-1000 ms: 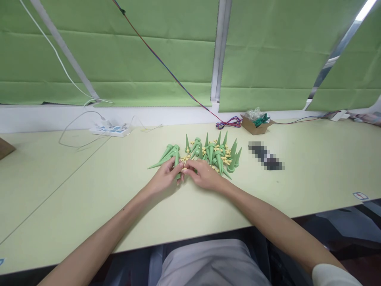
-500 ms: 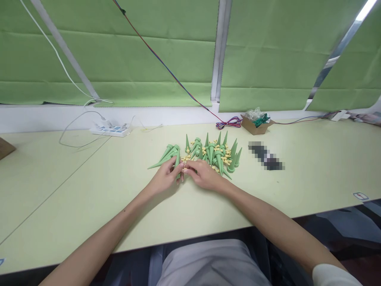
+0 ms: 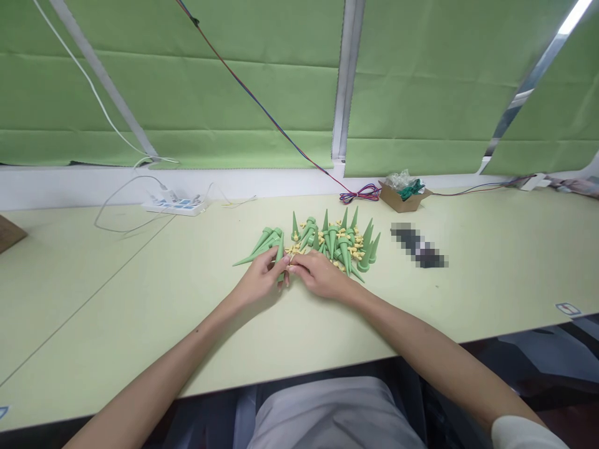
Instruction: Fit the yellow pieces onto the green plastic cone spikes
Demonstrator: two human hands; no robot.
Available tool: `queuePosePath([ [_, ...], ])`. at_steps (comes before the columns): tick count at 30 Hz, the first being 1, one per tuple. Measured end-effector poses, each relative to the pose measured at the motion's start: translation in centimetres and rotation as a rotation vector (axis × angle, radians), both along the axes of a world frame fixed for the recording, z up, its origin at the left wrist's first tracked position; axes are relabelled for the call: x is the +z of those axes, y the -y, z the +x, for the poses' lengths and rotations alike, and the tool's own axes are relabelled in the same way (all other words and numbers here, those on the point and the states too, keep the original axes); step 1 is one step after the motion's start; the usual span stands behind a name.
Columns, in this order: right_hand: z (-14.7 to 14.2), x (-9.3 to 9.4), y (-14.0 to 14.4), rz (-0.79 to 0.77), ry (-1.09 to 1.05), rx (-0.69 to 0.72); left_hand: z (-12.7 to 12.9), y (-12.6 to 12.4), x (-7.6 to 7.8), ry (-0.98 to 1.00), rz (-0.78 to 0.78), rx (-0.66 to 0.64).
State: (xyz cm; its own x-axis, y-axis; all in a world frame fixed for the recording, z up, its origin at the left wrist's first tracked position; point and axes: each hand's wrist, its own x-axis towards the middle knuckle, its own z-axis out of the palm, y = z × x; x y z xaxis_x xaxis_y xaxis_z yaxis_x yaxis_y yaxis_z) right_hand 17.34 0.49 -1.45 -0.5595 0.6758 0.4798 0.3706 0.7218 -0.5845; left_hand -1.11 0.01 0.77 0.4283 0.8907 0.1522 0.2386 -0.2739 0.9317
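My left hand (image 3: 262, 274) is closed around a green plant watering spike (image 3: 280, 246), whose pointed end sticks up past the fingers. Right beside it, my right hand (image 3: 322, 274) pinches a small yellow valve piece (image 3: 292, 262) against the spike's lower end, mostly covered by fingertips. The two hands touch or nearly touch. Behind them lie loose yellow valves (image 3: 294, 249). Several green spikes (image 3: 345, 252) with yellow valves fitted are heaped beyond my right hand, some standing on their caps. To the left, several spikes (image 3: 262, 242) lie together on their sides.
On the table (image 3: 224, 355), a white power strip (image 3: 175, 204) with cables stands at the back left. A cardboard box (image 3: 403, 202) holds clear and green plastic. Near it are a coiled red-blue wire (image 3: 360, 194) and a blurred dark object (image 3: 418, 245).
Both hands stay in nearly the same place. The right fingertips have shifted slightly at the yellow valve, and the spike in my left hand is almost unmoved.
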Motion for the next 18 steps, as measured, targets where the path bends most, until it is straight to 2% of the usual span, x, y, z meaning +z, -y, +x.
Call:
queuePosePath([
  [4,-0.06,-0.04,-0.08,0.007,-0.013,-0.021,-0.04,-0.11,0.01,0.025,-0.039,0.02],
  [10,0.01,0.05,-0.2,-0.035,-0.117,-0.228,-0.01,-0.47,-0.19,0.075,-0.07,0.041],
  [14,0.05,0.23,-0.02,-0.059,-0.173,-0.237,0.25,-0.2,-0.32,0.031,-0.079,0.061],
  [18,-0.03,0.2,0.07,-0.075,-0.231,-0.248,0.35,0.07,-0.54,-0.072,-0.019,0.071],
])
